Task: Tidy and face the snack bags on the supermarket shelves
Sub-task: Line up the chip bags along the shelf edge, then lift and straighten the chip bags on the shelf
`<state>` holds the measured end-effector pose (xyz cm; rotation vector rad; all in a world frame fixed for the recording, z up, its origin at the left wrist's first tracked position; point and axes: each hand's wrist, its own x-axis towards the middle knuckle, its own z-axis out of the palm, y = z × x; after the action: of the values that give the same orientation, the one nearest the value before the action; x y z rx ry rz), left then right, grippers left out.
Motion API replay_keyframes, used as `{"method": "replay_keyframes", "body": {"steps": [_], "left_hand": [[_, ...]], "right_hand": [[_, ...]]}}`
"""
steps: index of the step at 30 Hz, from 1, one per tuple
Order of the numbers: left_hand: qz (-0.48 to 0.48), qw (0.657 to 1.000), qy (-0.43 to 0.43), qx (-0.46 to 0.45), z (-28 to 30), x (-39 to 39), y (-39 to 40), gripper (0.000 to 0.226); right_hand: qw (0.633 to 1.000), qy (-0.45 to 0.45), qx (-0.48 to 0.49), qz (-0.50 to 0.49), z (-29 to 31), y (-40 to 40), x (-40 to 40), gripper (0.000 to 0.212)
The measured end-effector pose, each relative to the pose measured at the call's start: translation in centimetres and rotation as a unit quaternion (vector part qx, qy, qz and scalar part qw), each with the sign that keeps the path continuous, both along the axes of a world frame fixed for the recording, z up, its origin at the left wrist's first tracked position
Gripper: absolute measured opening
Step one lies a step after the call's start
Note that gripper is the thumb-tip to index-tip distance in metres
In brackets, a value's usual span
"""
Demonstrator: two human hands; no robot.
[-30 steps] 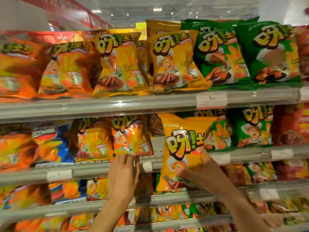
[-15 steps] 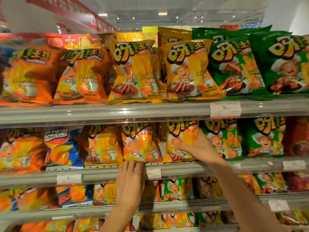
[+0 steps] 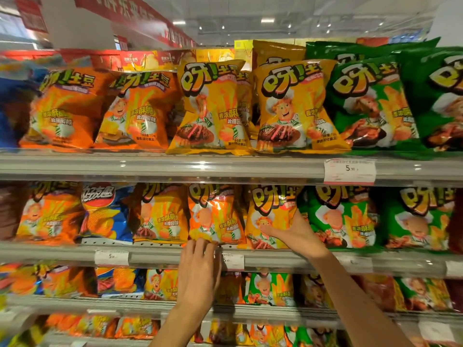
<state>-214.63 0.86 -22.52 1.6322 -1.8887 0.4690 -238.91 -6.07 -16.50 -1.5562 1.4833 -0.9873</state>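
Since a second ago the yellow bag (image 3: 269,216) has gone from held out in front of the shelves to standing in its slot on the middle shelf (image 3: 155,255); the right hand went in with it, the left hand barely shifted.

Left to right on that shelf: orange bag, blue bag (image 3: 107,211) of another brand sitting among the orange and yellow ones, likely misplaced. Then a yellow-orange bag, then the orange bag (image 3: 215,214).

Left hand (image 3: 198,274) reaches up over the shelf lip, fingers (image 3: 200,245) touching the orange bag's bottom edge, probably steadying it so it doesn't tip while the neighbour goes in. Cannot tell if they pinch it or only touch.

Right hand (image 3: 298,234) lies spread on the yellow bag, thumb across the lower front, other fingers behind its right edge against the green bag (image 3: 340,219): a loose grip, looks like squaring it face-out.

Top shelf rows are already fronted.
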Motion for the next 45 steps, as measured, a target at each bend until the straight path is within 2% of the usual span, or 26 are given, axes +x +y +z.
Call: {"method": "replay_keyframes", "body": {"steps": [8,10,13,16,17,19,21,22,23,27,33,39,42,45], "left_hand": [[0.007,1.0,0.01,-0.014,-0.5,-0.4,-0.2,0.014],[0.005,1.0,0.013,-0.01,-0.6,-0.4,-0.2,0.013],[0.005,1.0,0.016,-0.005,-0.6,-0.3,-0.2,0.014],[-0.001,1.0,0.026,-0.004,-0.5,-0.3,0.0,0.015],[-0.005,1.0,0.028,-0.004,-0.5,-0.3,0.0,0.015],[-0.012,0.999,0.03,-0.002,-0.4,0.0,0.0,0.015],[-0.022,0.999,0.036,0.005,-0.1,0.4,-0.1,0.015],[-0.032,0.998,0.044,0.01,0.0,0.7,-0.1,0.015],[-0.046,0.997,0.055,0.015,0.1,0.9,-0.1,0.016],[-0.137,0.977,0.151,0.054,0.9,2.9,0.1,0.021],[-0.203,0.919,0.323,0.095,1.9,9.1,0.1,0.017],[-0.168,0.876,0.437,0.112,3.2,15.6,-0.3,0.014],[-0.126,0.879,0.448,0.104,3.9,17.7,-0.8,0.016],[-0.106,0.886,0.442,0.091,4.4,18.6,-1.4,0.026]], "right_hand": [[0.999,0.042,-0.007,-0.007,-0.8,0.3,-0.5,0.125],[0.998,0.055,-0.001,-0.013,-1.2,0.3,-0.7,0.123],[0.997,0.056,-0.042,-0.023,-1.8,1.0,-0.8,0.11],[0.989,0.089,-0.075,-0.088,-2.4,2.3,-0.4,0.106],[0.983,0.093,-0.113,-0.114,-2.5,2.9,-0.2,0.102],[0.943,0.117,-0.264,-0.166,-2.6,4.0,0.5,0.083],[0.869,0.16,-0.404,-0.238,-2.7,4.8,1.2,0.061],[0.844,0.175,-0.439,-0.252,-2.4,5.1,1.7,0.054],[0.839,0.172,-0.442,-0.265,-1.9,5.4,2.3,0.049],[0.891,0.044,-0.354,-0.282,-0.3,6.7,6.1,0.042],[0.933,-0.033,-0.275,-0.23,-0.1,7.5,12.9,0.042],[0.935,0.045,-0.245,-0.252,-1.2,7.0,18.0,0.045],[0.932,0.075,-0.24,-0.261,-1.6,6.6,19.3,0.051],[0.916,0.123,-0.273,-0.266,-1.4,6.2,19.8,0.055]]}}
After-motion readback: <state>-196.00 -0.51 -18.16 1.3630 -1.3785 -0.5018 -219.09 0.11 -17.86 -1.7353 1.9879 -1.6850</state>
